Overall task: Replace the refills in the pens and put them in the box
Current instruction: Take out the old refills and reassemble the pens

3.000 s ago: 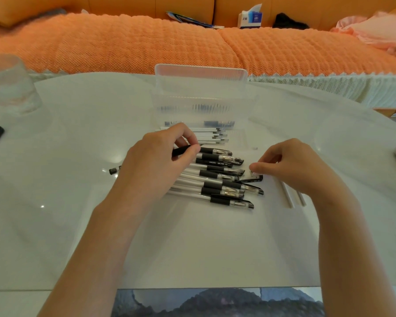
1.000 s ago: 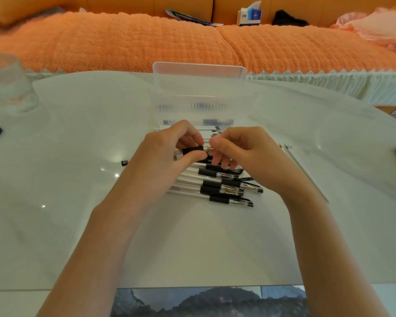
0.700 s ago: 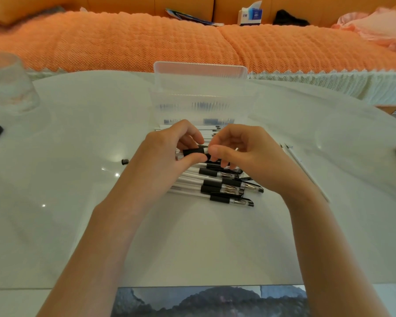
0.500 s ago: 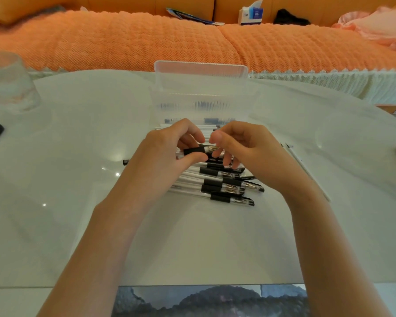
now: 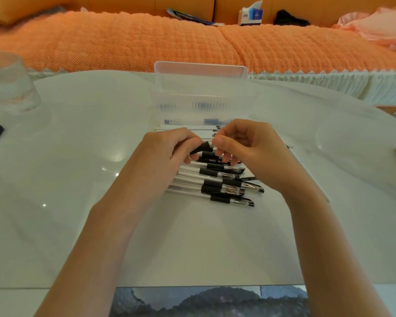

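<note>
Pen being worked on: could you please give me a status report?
Left hand grips pen at black grip. Right hand pinches its tip end. Pen pile beneath, clear box behind, nothing blocking.

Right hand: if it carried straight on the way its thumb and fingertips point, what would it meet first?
The black grip of the pen that the left hand holds, just ahead of the right hand; they may already touch.

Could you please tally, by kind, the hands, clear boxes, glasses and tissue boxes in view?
Hands: 2, left hand and right hand, both holding one pen
Box: 1
Glass: 1
Tissue box: 1
Total: 5
</note>
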Tool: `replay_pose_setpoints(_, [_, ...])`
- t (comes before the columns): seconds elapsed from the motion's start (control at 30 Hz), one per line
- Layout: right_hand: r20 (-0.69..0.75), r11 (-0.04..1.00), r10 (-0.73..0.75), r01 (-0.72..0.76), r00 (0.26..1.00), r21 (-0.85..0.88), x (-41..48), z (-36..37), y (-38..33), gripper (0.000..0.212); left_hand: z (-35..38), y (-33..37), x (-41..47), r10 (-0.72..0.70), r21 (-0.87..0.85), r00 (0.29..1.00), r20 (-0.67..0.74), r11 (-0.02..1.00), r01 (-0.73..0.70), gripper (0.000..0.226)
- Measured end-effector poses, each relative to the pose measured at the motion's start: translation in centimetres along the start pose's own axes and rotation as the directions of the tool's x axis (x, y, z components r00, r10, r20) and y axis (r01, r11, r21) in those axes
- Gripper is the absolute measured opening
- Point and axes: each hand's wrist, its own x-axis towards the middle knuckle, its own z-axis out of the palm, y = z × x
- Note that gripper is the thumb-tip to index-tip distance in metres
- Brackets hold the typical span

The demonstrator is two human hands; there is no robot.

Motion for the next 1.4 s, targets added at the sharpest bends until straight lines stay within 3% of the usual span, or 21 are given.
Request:
replay_pose_setpoints(0.17, [-0.007,1.000,0.002,-0.002,1.000,-0.022,0.0,0.1,0.0,0.013,-0.1,0.1,-0.1,-0.026,-0.005,0.998,-0.050,1.000,0.026,0.007])
replay_pose_setpoints(0.3, [-0.017,1.000,-0.008,0.008,1.000,0.000,0.0,0.2,-0.1,0.011,-0.1,0.5,-0.1,-0.003,0.052,0.994,-0.105,0.999,0.008,0.027])
replay_pose_setpoints(0.43, [-0.072,1.000,-0.008,0.010,0.997,0.024,0.2,0.2,0.1,0.008,0.0,0.7,-0.2,-0.054,0.046,0.998,-0.038,0.997,0.056,0.045])
replay_pose_setpoints(0.63, [-0.097,1.000,0.013,-0.011,0.995,0.018,0.2,0.2,0.2,0.011,-0.1,0.1,-0.1,-0.069,0.047,0.996,-0.060,0.996,0.072,0.006])
replay_pose_setpoints(0.77, [-0.092,1.000,0.011,-0.009,0.996,0.029,0.1,0.3,0.1,0.016,-0.4,0.4,-0.1,-0.045,0.041,0.990,-0.134,0.998,0.051,0.026])
replay_pose_setpoints(0.93, [-0.094,0.999,0.007,-0.003,0.996,0.041,0.1,0.3,-0.1,0.014,-0.1,0.7,-0.2,-0.083,0.007,0.996,-0.042,0.997,0.083,0.046])
replay_pose_setpoints(1.1, [-0.100,0.999,0.017,-0.013,0.995,0.041,0.1,0.3,0.0,0.015,-0.2,0.3,-0.2,-0.066,-0.023,0.997,-0.039,0.998,0.065,0.015])
replay_pose_setpoints(1.2, [-0.105,0.998,0.020,-0.015,0.994,0.053,0.2,0.2,0.0,0.013,-0.3,0.4,-0.1,-0.064,-0.059,0.992,-0.108,0.997,0.058,0.003])
replay_pose_setpoints(1.4, [-0.087,0.998,0.049,-0.045,0.995,0.038,0.0,-0.7,0.2,0.015,-0.2,0.2,-0.1,-0.057,-0.079,0.984,-0.168,0.996,0.044,0.009])
